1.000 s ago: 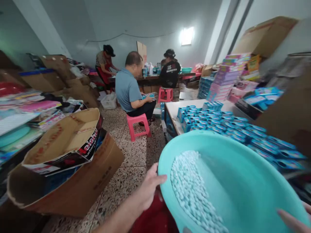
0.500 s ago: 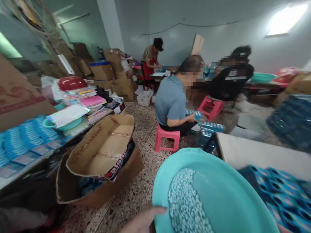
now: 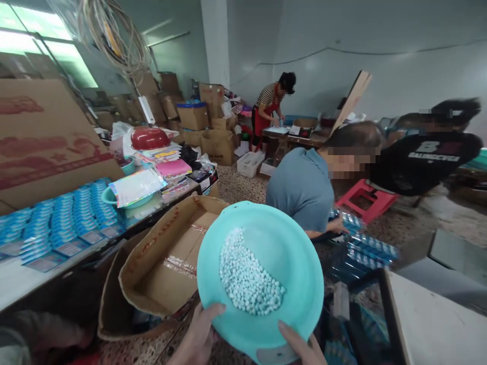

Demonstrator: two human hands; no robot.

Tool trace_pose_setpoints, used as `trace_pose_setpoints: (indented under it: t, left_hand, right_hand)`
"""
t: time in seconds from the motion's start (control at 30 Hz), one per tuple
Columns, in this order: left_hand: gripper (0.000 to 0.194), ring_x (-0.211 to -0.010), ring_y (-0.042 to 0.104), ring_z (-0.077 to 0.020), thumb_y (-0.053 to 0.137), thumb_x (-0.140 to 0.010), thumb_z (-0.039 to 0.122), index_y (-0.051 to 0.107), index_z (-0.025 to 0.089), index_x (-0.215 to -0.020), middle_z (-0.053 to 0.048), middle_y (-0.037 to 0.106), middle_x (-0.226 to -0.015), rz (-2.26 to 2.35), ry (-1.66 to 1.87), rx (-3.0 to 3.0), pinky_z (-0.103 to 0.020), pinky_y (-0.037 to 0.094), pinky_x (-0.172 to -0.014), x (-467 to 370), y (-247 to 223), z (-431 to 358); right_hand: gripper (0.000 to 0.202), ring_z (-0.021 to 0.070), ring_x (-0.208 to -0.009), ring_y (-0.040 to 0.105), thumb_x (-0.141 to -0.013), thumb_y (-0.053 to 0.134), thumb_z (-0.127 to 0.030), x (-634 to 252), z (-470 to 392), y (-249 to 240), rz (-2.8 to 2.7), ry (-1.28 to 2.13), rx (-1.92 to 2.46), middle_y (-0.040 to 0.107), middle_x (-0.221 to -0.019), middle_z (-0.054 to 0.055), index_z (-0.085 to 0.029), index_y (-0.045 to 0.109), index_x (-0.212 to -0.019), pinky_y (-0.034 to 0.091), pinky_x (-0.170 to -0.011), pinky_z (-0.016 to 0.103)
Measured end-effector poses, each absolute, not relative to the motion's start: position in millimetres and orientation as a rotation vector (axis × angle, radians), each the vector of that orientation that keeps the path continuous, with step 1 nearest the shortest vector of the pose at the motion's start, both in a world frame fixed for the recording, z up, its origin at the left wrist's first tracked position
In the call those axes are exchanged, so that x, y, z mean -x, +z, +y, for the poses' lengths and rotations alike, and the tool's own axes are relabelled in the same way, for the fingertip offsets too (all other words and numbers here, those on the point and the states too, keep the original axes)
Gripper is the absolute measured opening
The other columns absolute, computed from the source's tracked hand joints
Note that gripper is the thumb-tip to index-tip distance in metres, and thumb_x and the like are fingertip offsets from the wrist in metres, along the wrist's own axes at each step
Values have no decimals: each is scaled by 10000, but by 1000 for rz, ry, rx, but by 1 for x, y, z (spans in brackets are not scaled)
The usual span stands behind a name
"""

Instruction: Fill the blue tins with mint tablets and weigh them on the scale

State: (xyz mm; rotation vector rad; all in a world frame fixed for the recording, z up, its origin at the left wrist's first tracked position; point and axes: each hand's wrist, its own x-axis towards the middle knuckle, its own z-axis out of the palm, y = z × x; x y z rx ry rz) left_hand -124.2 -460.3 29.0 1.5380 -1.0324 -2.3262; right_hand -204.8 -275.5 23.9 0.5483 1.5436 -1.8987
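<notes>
A turquoise plastic basin (image 3: 300,253) is held up in front of me, tilted so that its inside faces me. Many small whitish round pieces (image 3: 247,276) lie heaped in its left and lower part. My left hand (image 3: 201,329) grips the rim at the lower left, thumb over the edge. At the lower right, my right hand (image 3: 302,347) has its thumb on the inside of the rim, with the other fingers mostly hidden beneath the basin.
An open cardboard box (image 3: 163,263) stands left of the basin. Rows of blue packages (image 3: 72,223) line the table at left. A person in a blue shirt (image 3: 300,187) sits ahead, bent over bundled bottles. A white tabletop (image 3: 437,314) lies at right.
The basin has moved left and further into view, and both hands now show on its rim. The view has swung right-to-left. The seated person in blue leans further forward.
</notes>
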Motion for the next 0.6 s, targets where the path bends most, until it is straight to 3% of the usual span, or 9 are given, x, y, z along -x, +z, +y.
trace_pose_setpoints:
  t: [0.1,0.17,0.33,0.4,0.47,0.53,0.6]
  left_hand:
    - [381,-790,657,-226,705,-611,201,548,204,-958,-54,702,-912,-1003,-2293,-1502,-341,533,-686,151,34,-472]
    - [403,-779,653,-207,714,-641,244,543,195,-1002,-58,694,-941,-1049,-2268,-1482,-306,527,-654,172,35,-481]
    - [588,-676,629,-184,515,-782,598,472,196,-1209,-119,647,-1050,-1271,-2168,-1498,-256,453,-477,214,22,-519]
    - [681,-794,637,-225,499,-748,643,426,227,-1282,-132,592,-1172,-1435,-1891,-1534,-307,492,-557,220,7,-539]
    - [752,-972,599,-300,579,-676,608,441,196,-1289,-155,559,-1217,-1742,-1442,-1604,-405,499,-752,217,-12,-555]
    - [711,-1148,493,-375,629,-635,526,517,148,-1225,-182,563,-1203,-2057,-1073,-1665,-492,385,-953,212,-32,-565]
    - [596,-1221,422,-407,659,-621,437,585,150,-1138,-176,604,-1125,-2213,-999,-1737,-538,265,-1036,208,-47,-570]
  right_hand:
    - [818,323,-989,639,-466,815,-412,253,-307,29,1366,-1935,-539,718,-975,95,-171,571,-1208,517,-835,433]
    - [779,300,-952,645,-448,822,-334,290,-322,30,1315,-1926,-474,723,-954,88,-150,586,-1167,514,-822,406]
    - [671,245,-759,646,-430,768,-261,371,-352,23,1329,-1904,-392,727,-805,39,-153,629,-1078,515,-700,356]
    - [651,232,-731,633,-431,742,-260,400,-371,20,1368,-1916,-367,719,-771,29,-152,637,-1064,507,-686,342]
    - [634,233,-760,629,-443,717,-253,429,-398,16,1402,-1939,-284,716,-783,31,-154,639,-1064,502,-717,344]
    - [634,242,-818,626,-444,700,-240,458,-433,10,1423,-1980,-192,715,-817,38,-153,636,-1068,494,-768,350]
    - [640,246,-871,619,-437,692,-228,487,-473,0,1445,-2034,-121,713,-870,45,-151,630,-1069,485,-807,350]
